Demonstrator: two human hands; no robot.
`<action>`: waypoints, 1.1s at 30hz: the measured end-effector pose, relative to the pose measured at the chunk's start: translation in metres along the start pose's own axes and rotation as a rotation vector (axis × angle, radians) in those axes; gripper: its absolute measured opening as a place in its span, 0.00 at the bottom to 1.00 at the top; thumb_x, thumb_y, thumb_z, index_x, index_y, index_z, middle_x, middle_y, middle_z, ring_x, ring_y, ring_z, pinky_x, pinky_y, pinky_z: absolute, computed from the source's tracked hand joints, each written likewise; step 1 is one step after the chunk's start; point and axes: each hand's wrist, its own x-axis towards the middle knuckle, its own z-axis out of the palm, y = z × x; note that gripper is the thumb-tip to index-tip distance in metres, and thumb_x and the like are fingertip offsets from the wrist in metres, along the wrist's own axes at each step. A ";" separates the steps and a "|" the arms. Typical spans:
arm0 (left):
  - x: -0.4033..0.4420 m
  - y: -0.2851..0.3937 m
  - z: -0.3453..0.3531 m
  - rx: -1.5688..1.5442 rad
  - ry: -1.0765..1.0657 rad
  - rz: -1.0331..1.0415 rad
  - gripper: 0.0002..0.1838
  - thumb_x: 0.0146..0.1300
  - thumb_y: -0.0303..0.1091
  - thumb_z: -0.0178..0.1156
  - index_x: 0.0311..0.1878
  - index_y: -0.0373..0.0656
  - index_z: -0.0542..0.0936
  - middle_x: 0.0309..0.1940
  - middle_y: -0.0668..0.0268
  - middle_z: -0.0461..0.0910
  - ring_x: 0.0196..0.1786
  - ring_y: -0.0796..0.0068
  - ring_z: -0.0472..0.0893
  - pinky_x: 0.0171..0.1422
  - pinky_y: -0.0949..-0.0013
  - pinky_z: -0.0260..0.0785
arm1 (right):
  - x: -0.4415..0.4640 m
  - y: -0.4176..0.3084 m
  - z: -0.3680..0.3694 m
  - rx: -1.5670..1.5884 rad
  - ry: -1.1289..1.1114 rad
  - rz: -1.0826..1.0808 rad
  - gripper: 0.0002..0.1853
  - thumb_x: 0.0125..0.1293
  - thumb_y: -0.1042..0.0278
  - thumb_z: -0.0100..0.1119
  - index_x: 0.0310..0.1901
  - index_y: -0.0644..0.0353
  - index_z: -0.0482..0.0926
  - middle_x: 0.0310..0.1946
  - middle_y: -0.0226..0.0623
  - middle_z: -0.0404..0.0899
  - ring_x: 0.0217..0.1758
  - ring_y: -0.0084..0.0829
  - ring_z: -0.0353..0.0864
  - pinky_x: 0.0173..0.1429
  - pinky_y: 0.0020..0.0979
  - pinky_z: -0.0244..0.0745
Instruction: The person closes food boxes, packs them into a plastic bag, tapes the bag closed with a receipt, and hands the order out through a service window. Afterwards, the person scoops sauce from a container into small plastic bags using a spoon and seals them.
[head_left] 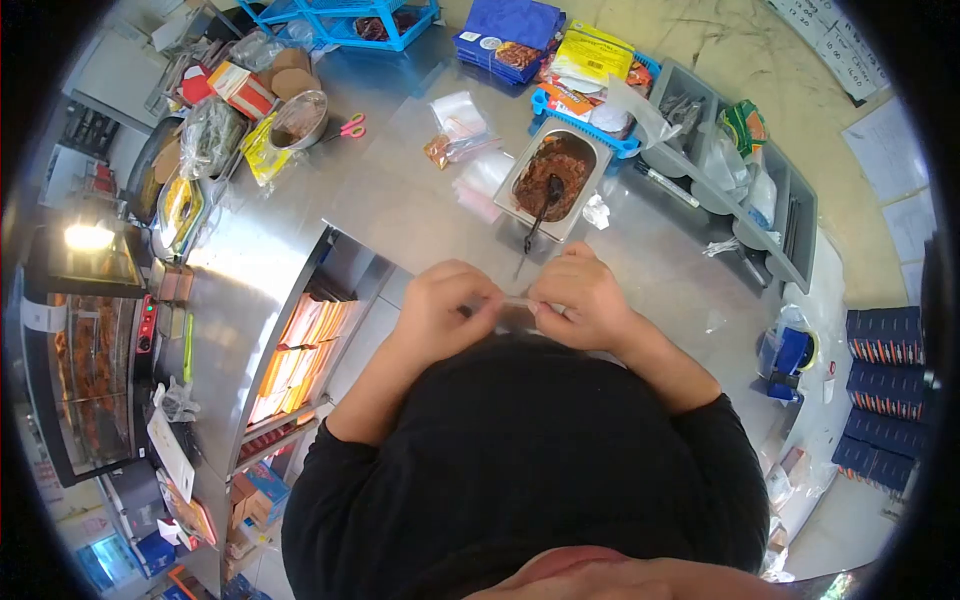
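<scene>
Close in front of my body, my left hand (452, 308) and my right hand (583, 298) face each other. Fingers and thumb are pinched on both. Between the fingertips stretches a small clear plastic bag (517, 303), its lower part hard to make out. Just beyond my hands stands a metal tray (507, 200) of dark brown minced filling (563, 165). A black spoon (545, 208) rests in it with its handle over the near rim. Left of the tray lie a stack of clear bags (460, 115) and a small bag with orange-brown contents (437, 150).
A steel counter (400, 210) runs under everything. At the back are blue packets (508, 38), a blue basket (590, 115) and a grey divided organizer (795, 190). Pink scissors (353, 126) lie beside a bowl (300, 120). A tape dispenser (790, 350) is at right, a lit display warmer (95, 350) at left.
</scene>
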 end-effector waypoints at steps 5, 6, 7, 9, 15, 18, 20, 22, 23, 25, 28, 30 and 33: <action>-0.010 -0.052 -0.028 -0.090 0.032 -0.054 0.05 0.44 0.24 0.64 0.24 0.40 0.76 0.26 0.63 0.78 0.29 0.68 0.78 0.33 0.68 0.69 | 0.011 0.003 0.006 0.017 0.097 0.050 0.03 0.45 0.74 0.59 0.21 0.56 0.74 0.20 0.33 0.72 0.26 0.36 0.74 0.39 0.35 0.64; -0.011 -0.072 -0.033 -0.247 0.033 -0.084 0.06 0.46 0.24 0.64 0.27 0.40 0.76 0.29 0.63 0.79 0.31 0.69 0.78 0.35 0.68 0.70 | 0.017 0.005 0.009 0.032 0.116 0.090 0.03 0.45 0.75 0.59 0.22 0.56 0.74 0.20 0.33 0.73 0.27 0.36 0.74 0.40 0.34 0.64; -0.012 -0.087 -0.041 -0.402 0.032 -0.118 0.08 0.47 0.25 0.64 0.31 0.39 0.76 0.31 0.63 0.79 0.32 0.71 0.79 0.36 0.68 0.71 | 0.024 0.006 0.014 0.038 0.129 0.091 0.03 0.45 0.75 0.59 0.22 0.56 0.74 0.20 0.33 0.73 0.27 0.36 0.74 0.40 0.34 0.64; 0.008 -0.081 -0.024 -0.437 0.016 -0.055 0.07 0.51 0.26 0.63 0.33 0.39 0.75 0.32 0.64 0.79 0.33 0.71 0.79 0.38 0.68 0.71 | 0.039 0.004 0.025 0.034 0.088 0.118 0.02 0.48 0.75 0.58 0.25 0.57 0.75 0.23 0.33 0.74 0.29 0.36 0.75 0.40 0.35 0.65; 0.043 -0.133 -0.053 -0.755 -0.260 -0.470 0.11 0.60 0.33 0.59 0.42 0.37 0.72 0.33 0.61 0.78 0.34 0.72 0.79 0.41 0.72 0.72 | 0.072 -0.001 0.033 0.037 0.299 0.393 0.07 0.54 0.76 0.56 0.36 0.60 0.77 0.32 0.40 0.76 0.36 0.38 0.76 0.44 0.35 0.68; 0.070 -0.193 -0.059 -0.704 -0.307 -0.518 0.13 0.60 0.34 0.60 0.43 0.36 0.72 0.33 0.61 0.78 0.34 0.69 0.79 0.42 0.70 0.72 | 0.072 0.000 0.036 0.030 0.356 0.470 0.09 0.54 0.78 0.55 0.38 0.62 0.76 0.33 0.42 0.76 0.37 0.38 0.76 0.45 0.33 0.70; 0.081 -0.228 -0.051 -0.767 -0.337 -0.573 0.14 0.59 0.33 0.61 0.44 0.35 0.73 0.33 0.62 0.78 0.35 0.67 0.79 0.43 0.67 0.72 | 0.073 0.000 0.046 0.021 0.382 0.467 0.09 0.54 0.80 0.54 0.39 0.63 0.76 0.35 0.42 0.76 0.37 0.37 0.76 0.44 0.32 0.71; 0.097 -0.247 -0.028 0.337 0.357 -0.135 0.14 0.53 0.31 0.61 0.43 0.38 0.74 0.35 0.62 0.77 0.45 0.63 0.76 0.50 0.55 0.65 | 0.076 -0.001 0.052 -0.067 0.425 0.481 0.09 0.53 0.81 0.54 0.38 0.64 0.76 0.35 0.43 0.76 0.38 0.38 0.77 0.45 0.32 0.71; 0.106 -0.242 -0.025 0.327 0.359 -0.114 0.14 0.53 0.31 0.61 0.43 0.38 0.74 0.35 0.62 0.77 0.45 0.63 0.76 0.50 0.55 0.65 | 0.077 -0.001 0.054 -0.085 0.440 0.476 0.09 0.53 0.81 0.54 0.38 0.64 0.76 0.35 0.43 0.76 0.38 0.38 0.77 0.45 0.32 0.71; 0.105 -0.220 -0.021 0.331 -0.132 0.197 0.13 0.50 0.34 0.62 0.41 0.46 0.78 0.37 0.66 0.77 0.48 0.62 0.73 0.52 0.55 0.59 | 0.076 -0.004 0.061 -0.066 0.493 0.577 0.09 0.53 0.82 0.53 0.37 0.64 0.76 0.35 0.43 0.76 0.40 0.40 0.77 0.46 0.32 0.71; 0.089 -0.227 0.005 0.603 -0.384 0.371 0.12 0.52 0.40 0.60 0.40 0.50 0.79 0.33 0.68 0.78 0.44 0.64 0.76 0.51 0.53 0.61 | 0.085 -0.007 0.068 -0.105 0.506 0.600 0.10 0.52 0.82 0.53 0.37 0.64 0.76 0.35 0.42 0.76 0.41 0.41 0.77 0.47 0.33 0.71; 0.097 -0.228 0.007 0.610 -0.419 0.345 0.10 0.52 0.40 0.59 0.36 0.49 0.80 0.32 0.69 0.78 0.41 0.66 0.76 0.51 0.54 0.60 | 0.091 -0.008 0.070 -0.152 0.512 0.564 0.10 0.51 0.82 0.54 0.37 0.63 0.76 0.35 0.42 0.76 0.41 0.41 0.77 0.47 0.33 0.71; 0.109 -0.226 0.000 0.588 -0.500 0.295 0.08 0.55 0.41 0.57 0.31 0.50 0.81 0.30 0.70 0.78 0.39 0.69 0.76 0.48 0.56 0.60 | 0.094 -0.009 0.075 -0.176 0.513 0.566 0.10 0.51 0.82 0.55 0.37 0.63 0.76 0.35 0.42 0.76 0.41 0.41 0.77 0.48 0.33 0.71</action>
